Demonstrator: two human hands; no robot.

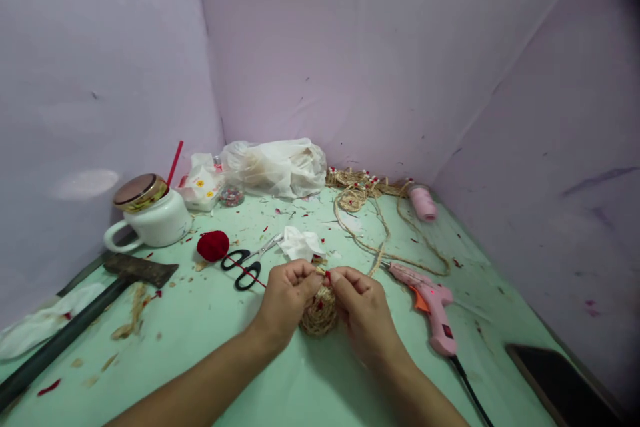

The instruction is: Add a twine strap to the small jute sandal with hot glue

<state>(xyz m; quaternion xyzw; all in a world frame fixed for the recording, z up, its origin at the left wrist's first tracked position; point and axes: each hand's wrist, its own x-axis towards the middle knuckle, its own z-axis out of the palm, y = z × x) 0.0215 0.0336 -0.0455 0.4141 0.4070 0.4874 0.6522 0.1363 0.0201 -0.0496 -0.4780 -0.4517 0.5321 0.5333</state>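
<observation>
My left hand (286, 299) is closed, its thumb and fingers pinching the top of a round coil of braided straw rope (319, 318). My right hand (364, 310) is closed too, with its fingertips on a bit of red yarn (328, 275) at the coil's upper edge. A red spot marks the coil's middle. From a ball of red yarn (213, 246) a strand crosses the black-handled scissors (249, 269) and passes behind my left hand. Parts of the coil are hidden by my fingers.
A pink glue gun (425, 297) lies right of my hands, a dark flat object (560, 380) beyond it. Left are a hammer (135, 269) and white mug (160, 219). Behind stand a plastic bag (280, 167), straw rope pieces (353, 197) and a pink spool (423, 203). Crumpled tissue (301, 242) lies ahead.
</observation>
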